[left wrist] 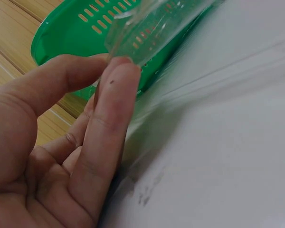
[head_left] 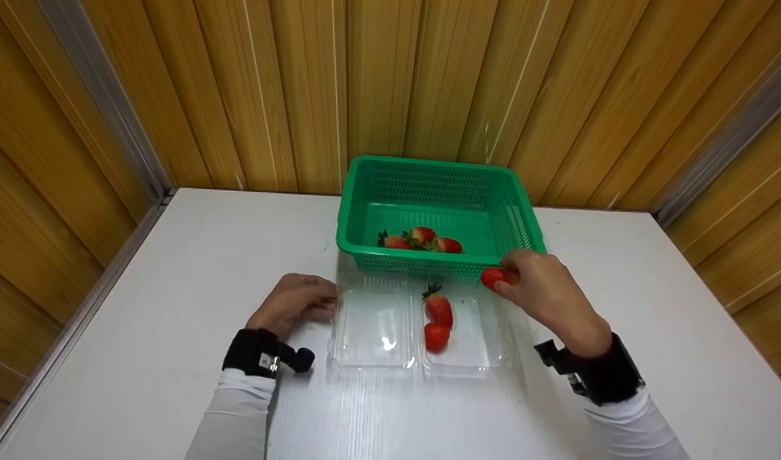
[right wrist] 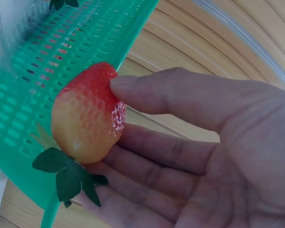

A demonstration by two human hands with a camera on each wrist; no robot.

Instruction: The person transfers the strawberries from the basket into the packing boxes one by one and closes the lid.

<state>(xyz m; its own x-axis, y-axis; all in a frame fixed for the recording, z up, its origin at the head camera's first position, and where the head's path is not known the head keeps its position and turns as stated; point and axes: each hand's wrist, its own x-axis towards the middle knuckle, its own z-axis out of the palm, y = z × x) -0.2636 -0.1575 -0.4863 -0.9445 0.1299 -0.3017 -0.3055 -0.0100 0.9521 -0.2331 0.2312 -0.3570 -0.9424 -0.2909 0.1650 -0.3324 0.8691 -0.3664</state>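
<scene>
My right hand (head_left: 547, 291) holds a strawberry (right wrist: 85, 114) between thumb and fingers, just in front of the green basket's near right corner. Its tip is red, its base pale, with green leaves on top. At the left edge of an opened clear plastic clamshell box (head_left: 374, 329), my left hand (head_left: 294, 300) pinches the rim (left wrist: 128, 38) with thumb and forefinger. Two strawberries (head_left: 438, 310) lie in the box's right half, one behind the other; the rear one shows its leaves. The left half holds nothing.
Behind the box stands a green plastic basket (head_left: 429, 163) with slotted walls, several strawberries (head_left: 422, 235) near its front wall. A white table (head_left: 237, 236) bears everything. Wood-patterned panels (head_left: 301, 96) rise behind and at both sides.
</scene>
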